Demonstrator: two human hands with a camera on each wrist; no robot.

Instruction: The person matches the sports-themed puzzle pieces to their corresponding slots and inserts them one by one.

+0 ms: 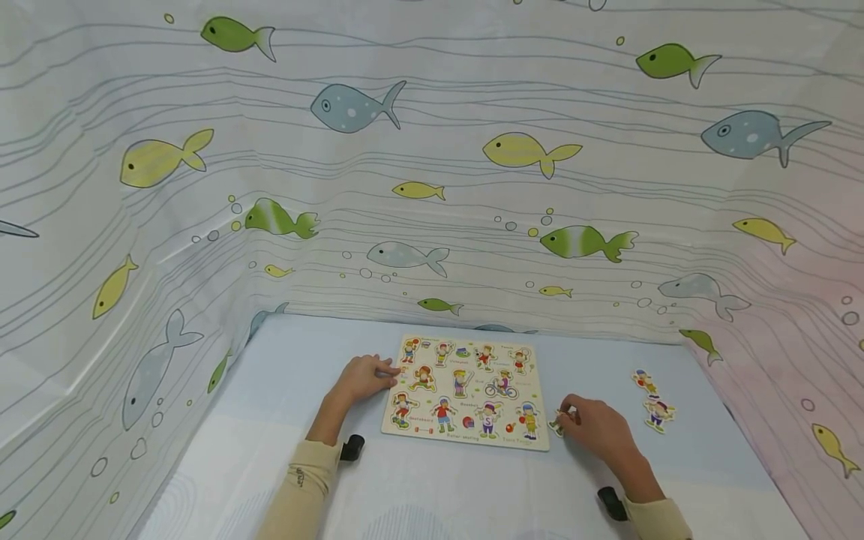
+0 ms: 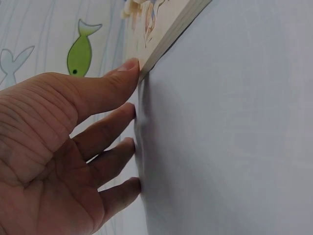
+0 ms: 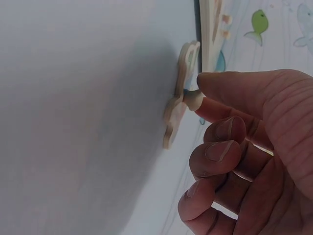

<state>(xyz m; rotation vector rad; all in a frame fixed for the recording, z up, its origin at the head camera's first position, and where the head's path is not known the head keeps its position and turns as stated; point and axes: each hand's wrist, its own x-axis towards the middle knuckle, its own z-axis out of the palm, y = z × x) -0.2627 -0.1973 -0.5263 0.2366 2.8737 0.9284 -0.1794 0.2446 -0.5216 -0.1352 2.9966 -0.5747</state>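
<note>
A wooden knob puzzle board (image 1: 472, 390) with pictures of children at sports lies on the table. At its left edge is my left hand (image 1: 367, 377). In the left wrist view the thumb (image 2: 115, 88) touches the board's corner, and the other fingers reach down to the table surface, loosely spread. Just right of the board, my right hand (image 1: 597, 427) pinches the small knob of a puzzle piece (image 3: 183, 93) between thumb and forefinger, while the other fingers curl beneath. Seen from the side in the right wrist view, the piece stands close over the table; its picture is mostly hidden.
Two loose figure pieces, one upper (image 1: 645, 382) and one lower (image 1: 658, 414), lie to the right of my right hand. A fish-patterned sheet (image 1: 472, 217) rises behind and beside the pale blue table (image 1: 283, 360). Black straps (image 1: 612, 503) sit at both wrists.
</note>
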